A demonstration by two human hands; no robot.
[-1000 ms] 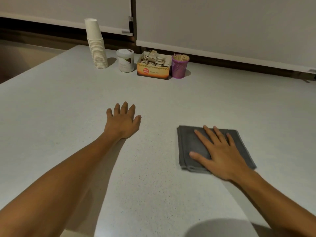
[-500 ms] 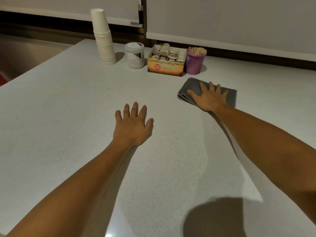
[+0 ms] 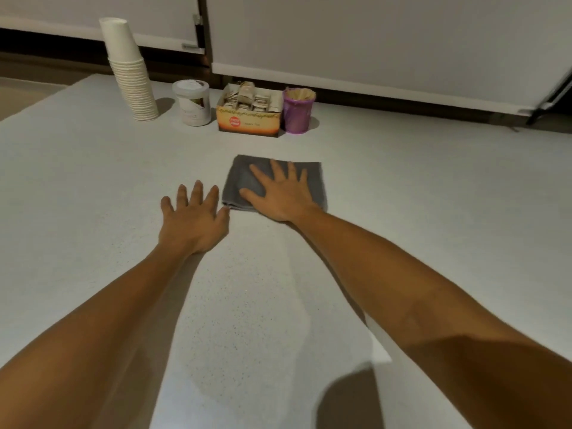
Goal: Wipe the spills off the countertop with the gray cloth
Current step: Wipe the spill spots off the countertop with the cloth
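Note:
A folded gray cloth (image 3: 240, 182) lies on the pale speckled countertop (image 3: 433, 218), a short way in front of the items at the back. My right hand (image 3: 280, 196) presses flat on the cloth with its fingers spread, covering most of it. Just left of the cloth, my left hand (image 3: 193, 221) rests palm down on the bare counter with fingers apart, its thumb close to the cloth's near left corner. A faint sheen with a curved edge (image 3: 297, 298) shows on the counter between my forearms.
Along the back stand a tall stack of white paper cups (image 3: 131, 75), a white tub (image 3: 192, 102), an orange box of sachets (image 3: 249, 119) and a purple cup of sticks (image 3: 297, 111). White cabinet doors (image 3: 387, 41) rise behind them. The counter's left edge (image 3: 40, 97) drops off.
My right hand pushed the cloth away to the purple cup, then drew it back toward me and to the left, beside my left hand. The left hand stayed planted.

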